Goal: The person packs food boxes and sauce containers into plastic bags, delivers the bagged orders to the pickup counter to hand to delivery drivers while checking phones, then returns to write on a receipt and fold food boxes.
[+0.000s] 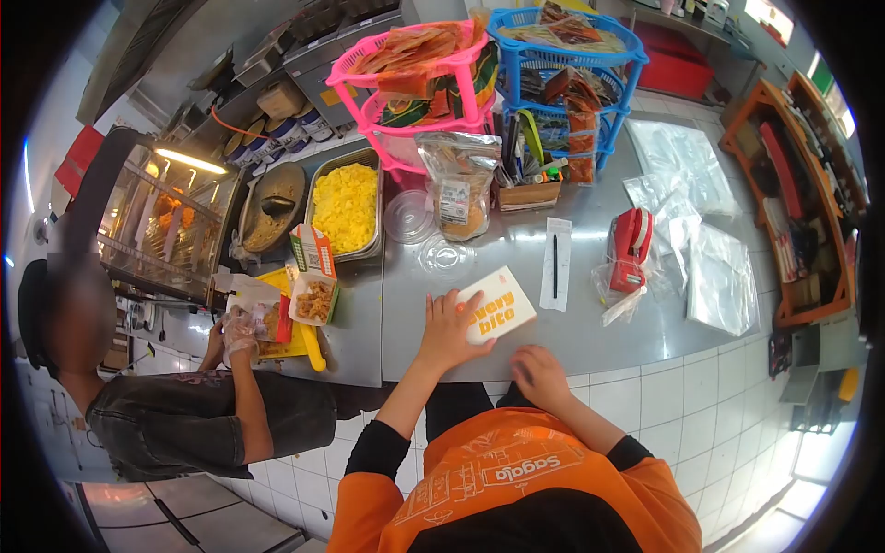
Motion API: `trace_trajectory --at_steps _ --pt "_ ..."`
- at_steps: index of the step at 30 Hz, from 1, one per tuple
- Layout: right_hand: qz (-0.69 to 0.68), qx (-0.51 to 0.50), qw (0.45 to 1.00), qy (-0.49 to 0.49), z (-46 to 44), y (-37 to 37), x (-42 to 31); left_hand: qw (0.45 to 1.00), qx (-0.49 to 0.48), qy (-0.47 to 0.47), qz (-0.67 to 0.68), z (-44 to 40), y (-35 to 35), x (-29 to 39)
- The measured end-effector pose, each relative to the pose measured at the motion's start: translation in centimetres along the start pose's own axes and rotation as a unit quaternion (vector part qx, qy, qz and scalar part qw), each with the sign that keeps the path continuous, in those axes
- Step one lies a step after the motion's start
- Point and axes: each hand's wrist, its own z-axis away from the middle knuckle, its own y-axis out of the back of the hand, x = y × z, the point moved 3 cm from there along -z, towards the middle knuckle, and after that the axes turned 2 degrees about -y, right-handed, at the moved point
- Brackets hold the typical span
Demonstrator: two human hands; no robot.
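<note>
A white box (pixel 509 309) with orange lettering lies on the steel table (pixel 415 355). My left hand (pixel 452 330) rests on the box's left side, with its fingers spread over the lid and edge. Near the table's front edge, to the right of the box and apart from it, is my right hand (pixel 542 376); its fingers are curled and what they hold, if anything, is hidden. A black pen (pixel 555 267) lies on a white paper strip just beyond the box. Two clear plastic lids (pixel 446 256) sit behind it.
A red tape dispenser (pixel 631 249) and plastic bags (pixel 719 276) lie to the right. Pink (pixel 406 69) and blue baskets (pixel 636 69) stand behind a pouch (pixel 458 198). At left, a gloved co-worker (pixel 184 415) handles an open food box beside a tray of yellow food (pixel 346 207).
</note>
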Motion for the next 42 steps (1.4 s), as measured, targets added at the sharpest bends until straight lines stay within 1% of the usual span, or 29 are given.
trace_trajectory --at_steps 2,5,9,11,14,18,23,26,29,32,35,38,42 --pt "0.074 -0.012 0.997 0.024 -0.9 0.2 -0.8 1.000 0.014 -0.003 0.014 -1.1 0.0 -0.6" --pt "0.165 -0.001 0.986 0.038 -2.8 0.2 -0.6 0.995 -0.084 0.041 0.043 -2.5 0.3 -1.1" --pt "0.222 0.009 0.972 0.079 -3.6 0.0 0.3 0.994 -0.090 0.031 0.051 -3.3 1.0 -1.5" --pt "0.234 0.014 0.968 0.084 -3.4 -0.2 0.4 0.995 -0.089 0.022 0.038 -3.2 1.1 -1.5" --pt "0.248 0.010 0.966 0.077 -3.5 -0.1 0.3 0.997 -0.040 -0.001 0.066 -3.4 2.1 -1.0" --pt "0.247 -0.003 0.968 0.054 -3.6 -0.1 0.2 0.994 -0.052 -0.005 0.093 -3.6 2.4 -1.3" --pt "0.254 0.001 0.966 0.050 -4.0 -0.1 0.1 0.988 -0.085 0.001 0.130 -4.2 2.5 -2.0" --pt "0.260 0.006 0.964 0.049 -4.0 -0.4 0.4 0.992 -0.107 0.002 0.067 -4.1 1.1 -2.1" --pt "0.250 0.006 0.967 0.044 -3.9 -0.6 0.5 0.997 -0.078 0.014 0.001 -3.7 -0.1 -1.3" --pt "0.250 0.002 0.967 0.036 -3.9 -0.7 0.6 0.998 -0.063 0.006 -0.008 -3.7 -0.3 -1.2" --pt "0.262 -0.002 0.964 0.041 -3.8 -0.6 0.5 0.996 -0.080 0.027 -0.034 -4.4 0.2 -0.4" --pt "0.276 0.002 0.960 0.043 -4.3 -0.5 0.1 0.994 -0.106 0.031 -0.014 -4.8 0.3 -0.8" --pt "0.285 -0.021 0.958 0.037 -4.2 -0.7 0.2 0.995 -0.093 0.028 0.001 -4.7 0.1 -1.2"
